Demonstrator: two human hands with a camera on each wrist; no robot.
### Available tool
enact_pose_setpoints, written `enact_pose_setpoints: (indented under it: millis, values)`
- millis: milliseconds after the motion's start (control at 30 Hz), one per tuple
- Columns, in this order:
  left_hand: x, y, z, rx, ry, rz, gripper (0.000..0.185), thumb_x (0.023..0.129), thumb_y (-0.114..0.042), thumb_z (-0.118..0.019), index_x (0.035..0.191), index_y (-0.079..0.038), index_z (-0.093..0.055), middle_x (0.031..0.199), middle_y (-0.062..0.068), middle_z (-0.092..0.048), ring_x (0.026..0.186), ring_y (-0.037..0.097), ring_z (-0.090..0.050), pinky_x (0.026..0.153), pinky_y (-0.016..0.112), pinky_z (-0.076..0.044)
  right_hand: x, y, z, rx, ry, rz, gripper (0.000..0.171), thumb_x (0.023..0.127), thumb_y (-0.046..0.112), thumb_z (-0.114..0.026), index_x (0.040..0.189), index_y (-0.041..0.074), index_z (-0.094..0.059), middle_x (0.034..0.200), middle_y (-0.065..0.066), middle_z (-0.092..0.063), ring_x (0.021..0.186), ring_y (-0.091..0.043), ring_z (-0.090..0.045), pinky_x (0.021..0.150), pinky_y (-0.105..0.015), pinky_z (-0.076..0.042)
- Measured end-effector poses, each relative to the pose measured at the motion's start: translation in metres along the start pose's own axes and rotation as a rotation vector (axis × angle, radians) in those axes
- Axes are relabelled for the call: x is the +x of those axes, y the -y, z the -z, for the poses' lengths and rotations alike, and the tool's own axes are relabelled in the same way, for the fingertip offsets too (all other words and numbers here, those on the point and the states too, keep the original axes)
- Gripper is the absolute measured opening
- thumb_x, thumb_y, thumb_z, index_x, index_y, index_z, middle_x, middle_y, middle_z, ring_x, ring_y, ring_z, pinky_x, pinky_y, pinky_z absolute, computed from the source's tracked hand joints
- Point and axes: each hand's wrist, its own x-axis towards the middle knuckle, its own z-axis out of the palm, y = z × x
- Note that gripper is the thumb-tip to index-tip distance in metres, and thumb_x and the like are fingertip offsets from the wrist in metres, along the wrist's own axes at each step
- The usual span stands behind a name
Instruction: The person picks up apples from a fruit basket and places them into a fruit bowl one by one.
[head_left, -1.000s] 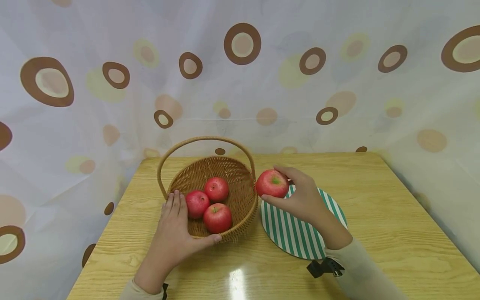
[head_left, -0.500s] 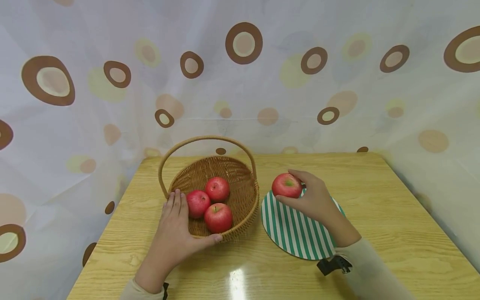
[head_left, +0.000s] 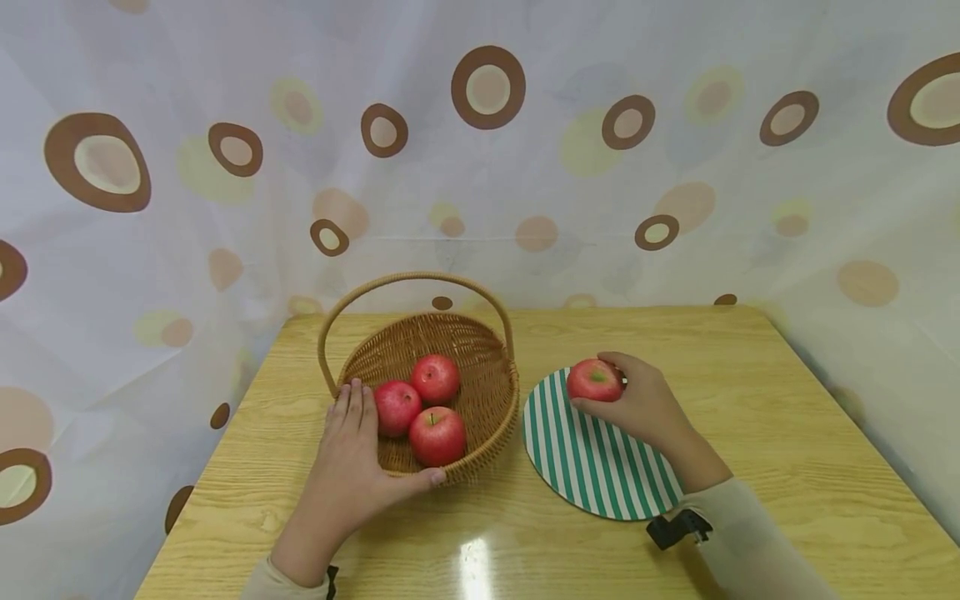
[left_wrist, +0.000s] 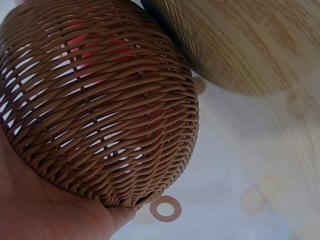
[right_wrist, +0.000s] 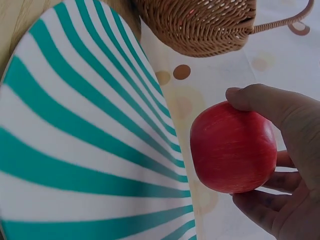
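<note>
My right hand [head_left: 633, 400] grips a red apple [head_left: 594, 381] [right_wrist: 233, 148] over the far edge of a green-and-white striped plate [head_left: 592, 467] [right_wrist: 60, 150]. In the right wrist view the apple hangs clear of the plate's surface. My left hand [head_left: 352, 462] rests against the near left side of a wicker basket [head_left: 480, 400] [left_wrist: 100, 110], thumb curled along its front rim and fingers up its side. Three red apples [head_left: 423, 404] lie inside the basket.
The basket and plate sit side by side on a light wooden table [head_left: 787, 433]. A white curtain with brown rings [head_left: 487, 87] hangs behind and around the table. The basket's tall handle [head_left: 416, 279] arches over it.
My right hand has carried the apple to the right, away from the basket's rim, and lowered it over the plate's far edge. My left hand has stayed on the basket.
</note>
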Motion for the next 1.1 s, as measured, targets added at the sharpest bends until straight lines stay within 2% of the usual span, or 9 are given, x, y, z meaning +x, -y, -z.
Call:
enact_pose_setpoints:
  millis: [367,667,1100]
  values:
    - [0.000,0.001,0.000,0.010,-0.010,-0.005,0.148,0.072,-0.095,-0.066,0.165,0.010,-0.017,0.174,0.033,-0.012,0.164,0.049,-0.007,0.132,0.064,-0.017,0.001,-0.016,0.007,-0.071,0.026,-0.052,0.086,0.085,0.044,-0.089,0.148,-0.003,-0.054,0.138,-0.028,-0.065,0.115,-0.042,-0.067,0.092,-0.058,-0.063]
    - [0.001,0.000,0.001,0.010,-0.009,-0.003,0.149,0.071,-0.096,-0.065,0.164,0.011,-0.019,0.173,0.034,-0.014,0.164,0.049,-0.008,0.132,0.064,-0.018,0.003,-0.027,0.010,-0.094,0.032,-0.094,0.089,0.086,0.048,-0.087,0.149,-0.004,-0.052,0.139,-0.030,-0.063,0.116,-0.044,-0.066,0.094,-0.060,-0.062]
    - [0.002,0.000,0.000,0.017,-0.008,-0.012,0.149,0.072,-0.096,-0.065,0.164,0.011,-0.019,0.174,0.033,-0.013,0.164,0.049,-0.008,0.132,0.063,-0.017,0.003,-0.039,0.010,-0.096,0.023,-0.106,0.089,0.086,0.047,-0.088,0.148,-0.005,-0.052,0.139,-0.032,-0.063,0.118,-0.045,-0.065,0.095,-0.062,-0.061]
